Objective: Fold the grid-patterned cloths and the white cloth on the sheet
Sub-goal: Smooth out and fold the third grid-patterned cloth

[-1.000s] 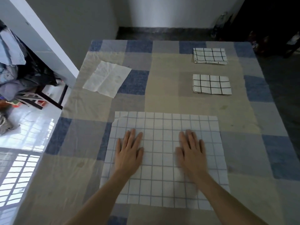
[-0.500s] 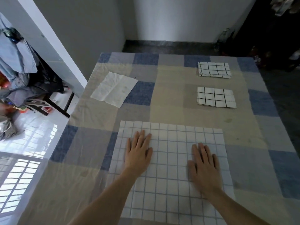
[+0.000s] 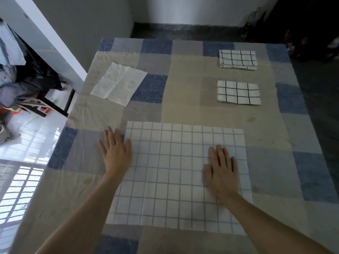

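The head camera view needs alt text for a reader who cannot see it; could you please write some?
A person's left hand and right hand lie flat and open at the side edges of a spread blue-grid cloth on a patchwork sheet. Farther off lie two folded black-grid cloths and an unfolded white cloth.

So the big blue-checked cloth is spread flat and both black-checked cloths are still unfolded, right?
Not quite. The head view shows both black-checked cloths already folded into small rectangles. The big blue-checked cloth does lie spread flat.
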